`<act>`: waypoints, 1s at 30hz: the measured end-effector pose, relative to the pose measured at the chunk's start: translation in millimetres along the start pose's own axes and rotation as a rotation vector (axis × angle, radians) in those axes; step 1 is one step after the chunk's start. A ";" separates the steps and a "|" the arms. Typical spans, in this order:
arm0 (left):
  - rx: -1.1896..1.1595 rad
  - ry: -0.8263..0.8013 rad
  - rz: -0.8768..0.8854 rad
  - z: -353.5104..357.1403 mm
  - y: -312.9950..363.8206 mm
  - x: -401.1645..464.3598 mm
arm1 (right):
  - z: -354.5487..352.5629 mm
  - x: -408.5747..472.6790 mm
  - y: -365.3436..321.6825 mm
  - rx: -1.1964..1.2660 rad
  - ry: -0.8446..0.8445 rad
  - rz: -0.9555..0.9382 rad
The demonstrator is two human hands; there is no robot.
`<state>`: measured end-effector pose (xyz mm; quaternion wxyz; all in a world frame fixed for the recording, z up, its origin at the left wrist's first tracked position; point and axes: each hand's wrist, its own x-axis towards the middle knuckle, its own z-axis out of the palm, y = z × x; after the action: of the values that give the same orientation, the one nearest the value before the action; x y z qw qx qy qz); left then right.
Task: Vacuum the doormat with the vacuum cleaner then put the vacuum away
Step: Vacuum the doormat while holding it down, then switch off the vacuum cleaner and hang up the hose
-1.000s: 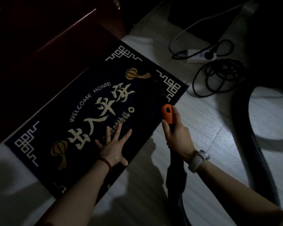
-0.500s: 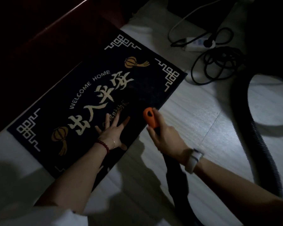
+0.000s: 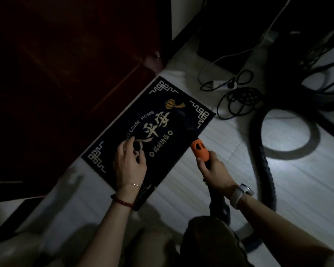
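A dark doormat [image 3: 183, 132] with pale lettering and orange lanterns lies on the pale floor beside a dark red door. My left hand [image 3: 128, 160] rests on the mat's near-left part, fingers loosely bent and touching it. My right hand [image 3: 214, 170] grips the vacuum handle [image 3: 200, 151], which has an orange top; the dark nozzle ahead of it reaches onto the mat's right part and is hard to make out. The black ribbed hose [image 3: 266, 170] curves off to the right across the floor.
The dark red door [image 3: 66, 74] stands along the mat's far edge. A white power strip [image 3: 220, 85] with tangled black cables [image 3: 241, 101] lies beyond the mat's right corner. Dark objects fill the upper right. My knees are at the bottom.
The view has pulled back and up. My left hand has slid toward the mat's left part and its fingers have bent. My right hand still holds the vacuum handle.
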<state>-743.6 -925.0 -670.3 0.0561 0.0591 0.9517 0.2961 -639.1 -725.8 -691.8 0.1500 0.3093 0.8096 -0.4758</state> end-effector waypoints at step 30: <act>-0.602 -0.329 -0.229 -227.4 402.5 -71.5 | -301.2 -239.9 -194.5 -0.050 0.153 -0.201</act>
<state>-673.3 -732.9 -249.6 0.2564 -0.0203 0.8005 0.5413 -565.6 -620.9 -279.8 0.0470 0.2581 0.8572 -0.4431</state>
